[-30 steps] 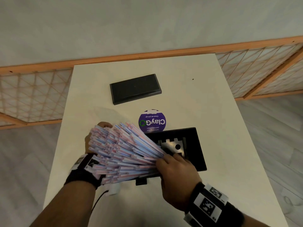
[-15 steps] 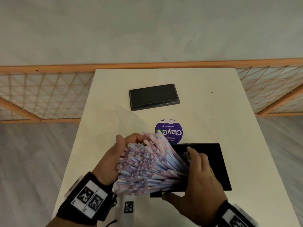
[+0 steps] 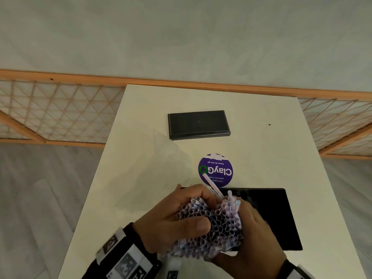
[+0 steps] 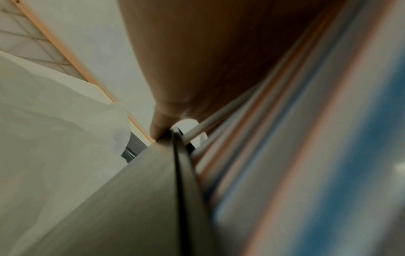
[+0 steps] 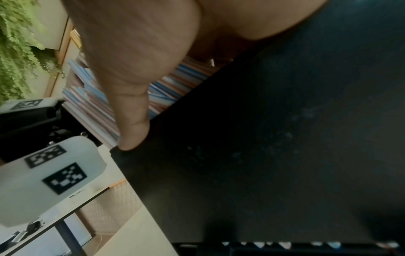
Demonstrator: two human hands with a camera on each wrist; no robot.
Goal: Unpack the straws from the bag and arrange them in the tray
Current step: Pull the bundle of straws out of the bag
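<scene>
Many thin paper straws [image 3: 213, 224], gathered in one thick bundle with the open ends toward the head camera, held over the near left part of the black tray [image 3: 267, 214] on the pale table [image 3: 261, 154]. Left hand [image 3: 177, 220] wrapped round the bundle from the left, thumb laid across the straw ends; right hand [image 3: 249, 238] curled against the right side of it, fingers mostly hidden behind the straws, so clasped on both sides. One straw sticking out ahead of the rest, over the purple round sticker [image 3: 215, 170]. Emptied clear bag [image 3: 161, 164] lying crumpled on the table to the left — hard to see, almost transparent. Second black tray-like piece [image 3: 199, 124] farther back, well apart, perhaps a lid. Probably very light, each straw stiff along its length but easy to crush or bend, and smooth enough to slide one past another — so a bundle likely to fan out or shed loose ones if squeezed only at one end. Better taken round the middle with both palms, gentle even pressure, then lowered flat into the tray with the ends pushed level. Risk of the stray straw slipping out first.
</scene>
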